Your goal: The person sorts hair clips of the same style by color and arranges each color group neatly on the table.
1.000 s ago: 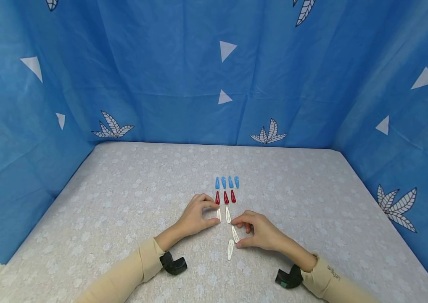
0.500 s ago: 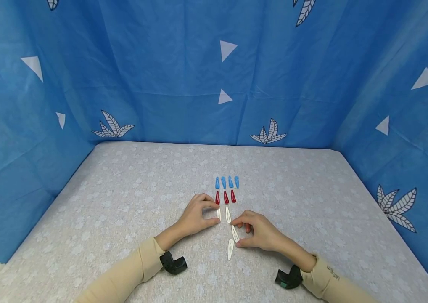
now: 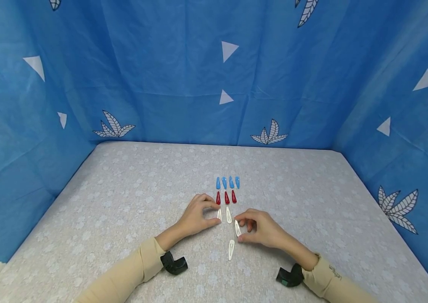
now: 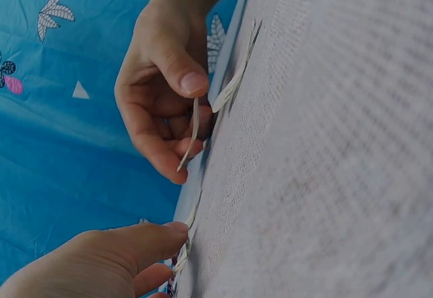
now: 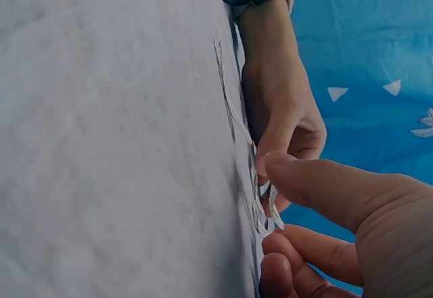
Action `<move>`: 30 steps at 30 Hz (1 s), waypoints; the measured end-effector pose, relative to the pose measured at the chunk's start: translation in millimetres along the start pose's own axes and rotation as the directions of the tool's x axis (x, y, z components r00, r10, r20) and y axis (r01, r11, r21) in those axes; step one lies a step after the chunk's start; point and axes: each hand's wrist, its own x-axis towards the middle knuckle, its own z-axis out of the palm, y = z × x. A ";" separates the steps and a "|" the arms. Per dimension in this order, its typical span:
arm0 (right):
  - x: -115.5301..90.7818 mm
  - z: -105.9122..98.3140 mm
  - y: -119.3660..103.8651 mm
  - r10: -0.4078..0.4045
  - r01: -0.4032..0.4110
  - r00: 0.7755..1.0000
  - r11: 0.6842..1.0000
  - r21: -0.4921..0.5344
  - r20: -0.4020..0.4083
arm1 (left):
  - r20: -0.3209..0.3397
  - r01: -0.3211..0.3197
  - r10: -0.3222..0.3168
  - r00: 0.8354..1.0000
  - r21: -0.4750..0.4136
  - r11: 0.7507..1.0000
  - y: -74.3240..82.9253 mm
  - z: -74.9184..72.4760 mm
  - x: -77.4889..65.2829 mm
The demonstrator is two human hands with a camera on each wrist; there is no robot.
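Note:
My right hand (image 3: 263,227) pinches a white snap hair clip (image 3: 238,228) by its two ends between thumb and fingers. In the left wrist view this clip (image 4: 194,135) is raised off the table. Across from it, my left hand (image 3: 197,214) has thumb and index finger at the ends of another white hair clip (image 3: 219,215) lying on the table. Between the hands lies a third white clip (image 3: 228,215), and one more white clip (image 3: 231,250) rests nearer the front.
Beyond the hands, red hair clips (image 3: 227,198) form a row of three, with a row of several blue clips (image 3: 224,182) behind it. The patterned grey tablecloth (image 3: 153,176) covers the table. A blue curtain (image 3: 183,84) surrounds the back and sides.
My right hand has lifted its white hair clip and moved it slightly away and to the right, off the front clip. The left hand has stayed in place.

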 end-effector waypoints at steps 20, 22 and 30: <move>22.7 -16.3 4.9 0.049 -0.053 0.996 0.996 -0.068 -0.071 | 0.017 0.017 -0.018 1.000 0.003 1.000 1.4 -0.9 -0.1; 24.1 -16.5 5.4 0.055 -0.060 0.996 0.996 -0.067 -0.071 | 0.019 0.020 -0.020 1.000 0.001 1.000 1.9 -0.9 -0.1; 27.6 -16.4 8.3 0.071 -0.076 0.995 0.995 -0.060 -0.075 | 0.020 0.019 -0.019 1.000 -0.001 1.000 1.2 -0.4 -0.1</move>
